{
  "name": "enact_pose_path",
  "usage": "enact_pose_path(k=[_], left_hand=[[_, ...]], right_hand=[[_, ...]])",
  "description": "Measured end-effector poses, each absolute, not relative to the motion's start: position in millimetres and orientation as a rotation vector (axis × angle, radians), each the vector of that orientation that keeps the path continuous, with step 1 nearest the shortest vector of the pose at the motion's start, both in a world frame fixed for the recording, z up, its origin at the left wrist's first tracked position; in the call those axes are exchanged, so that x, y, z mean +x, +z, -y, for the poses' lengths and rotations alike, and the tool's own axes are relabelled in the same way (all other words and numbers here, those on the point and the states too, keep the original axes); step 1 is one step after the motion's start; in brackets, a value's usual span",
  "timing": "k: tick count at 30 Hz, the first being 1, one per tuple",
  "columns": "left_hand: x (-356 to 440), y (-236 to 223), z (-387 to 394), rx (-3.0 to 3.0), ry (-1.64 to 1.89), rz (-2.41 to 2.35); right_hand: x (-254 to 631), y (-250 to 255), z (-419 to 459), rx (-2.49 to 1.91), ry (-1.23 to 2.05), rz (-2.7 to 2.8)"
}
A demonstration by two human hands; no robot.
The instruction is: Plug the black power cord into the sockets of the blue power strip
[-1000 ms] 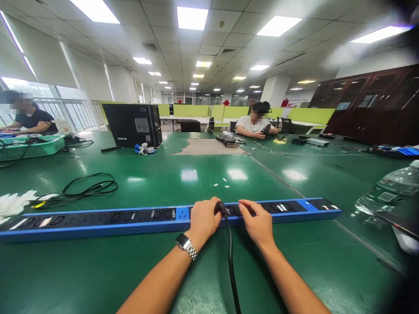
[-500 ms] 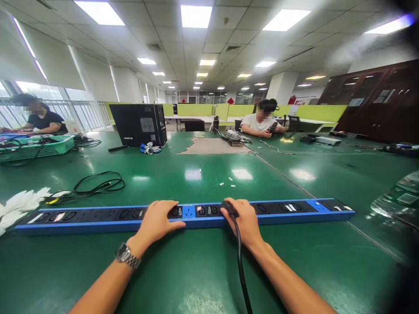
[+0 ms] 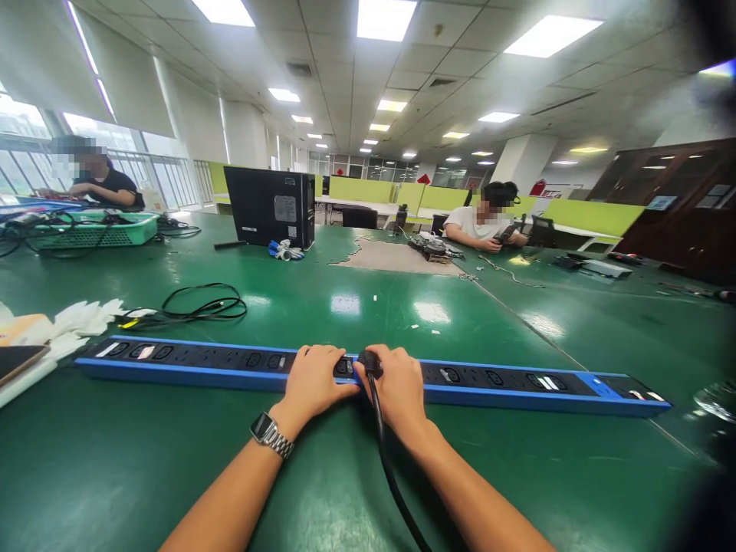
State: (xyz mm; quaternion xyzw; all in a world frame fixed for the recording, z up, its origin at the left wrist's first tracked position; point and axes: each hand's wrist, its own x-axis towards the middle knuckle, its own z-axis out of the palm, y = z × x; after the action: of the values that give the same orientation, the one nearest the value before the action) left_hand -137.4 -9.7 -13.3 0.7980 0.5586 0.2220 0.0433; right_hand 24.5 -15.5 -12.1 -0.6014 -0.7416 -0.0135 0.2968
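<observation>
A long blue and black power strip (image 3: 494,381) lies across the green table (image 3: 345,475) in front of me. My right hand (image 3: 399,389) is closed around a black plug (image 3: 369,360) seated on the strip's sockets, and its black cable (image 3: 386,460) runs back toward me. My left hand (image 3: 317,379), with a metal watch on the wrist, rests on the strip right beside the plug, fingers curled over the strip's top.
A coiled black cable (image 3: 198,305) and white gloves (image 3: 80,318) lie behind the strip at left. A black computer case (image 3: 270,207) and a green basket (image 3: 95,228) stand farther back. Two other people sit at the far side of the tables.
My left hand slid right along the strip to meet the right hand at the plug. The view swung right, so the strip now sits further left in the picture.
</observation>
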Motion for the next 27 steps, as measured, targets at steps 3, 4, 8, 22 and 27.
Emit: enact_pose_path(k=[3,4,8,22,27], left_hand=[[-137.9,-12.0,10.1,2.444,0.684,-1.683],[-138.0,-11.7,10.4,2.448,0.679,-1.671],[-137.3,-11.1,11.1,2.451,0.655,-1.657],[-121.7,-11.9,5.7,2.368,0.971,-1.289],[-75.3,-4.5,10.4,2.228,1.226,-1.234]], right_hand=[[25.7,-13.6,16.4,-1.535,-0.032,1.993],[26.5,-15.3,16.6,-1.524,-0.02,1.969],[30.8,-24.3,13.6,-1.521,0.064,1.831],[143.8,-33.7,10.7,-1.37,0.019,1.83],[207.7,-50.9,2.1,-1.567,0.047,1.499]])
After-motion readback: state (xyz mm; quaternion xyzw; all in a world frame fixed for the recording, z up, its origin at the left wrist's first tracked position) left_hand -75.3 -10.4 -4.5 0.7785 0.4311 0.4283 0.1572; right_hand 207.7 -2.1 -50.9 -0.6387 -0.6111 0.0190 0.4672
